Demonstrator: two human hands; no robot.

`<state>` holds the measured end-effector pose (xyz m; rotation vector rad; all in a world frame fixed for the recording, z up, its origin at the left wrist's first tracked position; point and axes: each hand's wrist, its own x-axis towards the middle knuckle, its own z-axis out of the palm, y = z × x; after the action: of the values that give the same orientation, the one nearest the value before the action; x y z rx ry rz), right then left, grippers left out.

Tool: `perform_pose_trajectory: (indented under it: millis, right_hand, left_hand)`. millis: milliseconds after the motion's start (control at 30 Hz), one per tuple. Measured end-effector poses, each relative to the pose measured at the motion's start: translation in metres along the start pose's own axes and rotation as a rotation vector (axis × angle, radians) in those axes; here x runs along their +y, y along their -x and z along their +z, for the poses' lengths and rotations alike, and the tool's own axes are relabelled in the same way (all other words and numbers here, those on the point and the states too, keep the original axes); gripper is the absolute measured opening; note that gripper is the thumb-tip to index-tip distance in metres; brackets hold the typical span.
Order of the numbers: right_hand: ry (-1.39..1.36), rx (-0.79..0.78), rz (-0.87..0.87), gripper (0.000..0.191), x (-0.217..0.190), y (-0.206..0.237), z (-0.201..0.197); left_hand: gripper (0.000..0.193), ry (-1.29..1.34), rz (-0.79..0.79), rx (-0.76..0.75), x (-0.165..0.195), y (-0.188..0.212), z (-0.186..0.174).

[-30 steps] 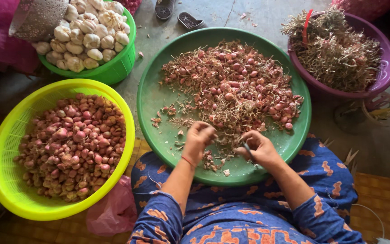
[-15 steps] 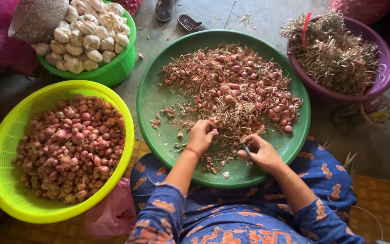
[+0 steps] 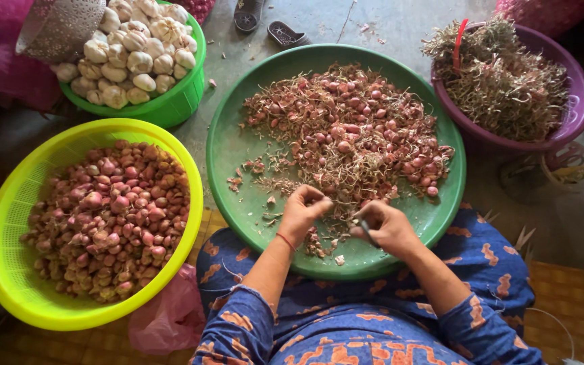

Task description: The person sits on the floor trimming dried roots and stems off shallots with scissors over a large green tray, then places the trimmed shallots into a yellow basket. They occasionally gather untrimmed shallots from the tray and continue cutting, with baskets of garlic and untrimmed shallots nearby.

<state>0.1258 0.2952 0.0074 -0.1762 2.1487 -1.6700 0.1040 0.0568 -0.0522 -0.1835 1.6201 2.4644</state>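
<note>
A big round green tray (image 3: pixel 234 152) rests on my lap and holds a heap of small red shallots (image 3: pixel 349 135) mixed with dry roots and skins. My left hand (image 3: pixel 303 213) is over the tray's near part, fingers pinched on a small shallot. Close beside it, my right hand (image 3: pixel 386 226) grips a small dark knife (image 3: pixel 365 228), its blade pointing toward my left hand. Loose skins lie on the tray under both hands.
A yellow-green basket (image 3: pixel 8 223) of trimmed shallots sits at the left. A green basket (image 3: pixel 177 105) of garlic bulbs stands at the back left. A purple bowl (image 3: pixel 572 115) of dry roots is at the right. Sandals (image 3: pixel 265 20) lie beyond the tray.
Both hands stay at the tray's near edge. My left hand has curled its fingers tighter toward the right hand, and the two hands have drawn slightly closer.
</note>
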Motion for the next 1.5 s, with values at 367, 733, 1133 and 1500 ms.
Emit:
perform_pose_trajectory:
  millis: [367, 733, 1133, 1500]
  right_hand:
    - [0.054, 0.145, 0.061, 0.040, 0.016, -0.003, -0.016]
    - [-0.001, -0.076, 0.110, 0.046, 0.015, 0.001, -0.016]
    - [0.027, -0.118, 0.162, 0.045, -0.002, 0.005, -0.006]
    - [-0.026, -0.123, 0.103, 0.041, 0.002, 0.003, -0.009]
  left_hand:
    - [0.025, -1.235, 0.698, 0.090, 0.006, -0.046, 0.032]
    - [0.016, 0.574, -0.153, -0.149, 0.024, 0.000, -0.004]
    - [0.014, 0.535, -0.219, -0.118, 0.002, 0.009, 0.003]
    - [0.014, 0.508, -0.265, -0.159, -0.001, 0.010, 0.005]
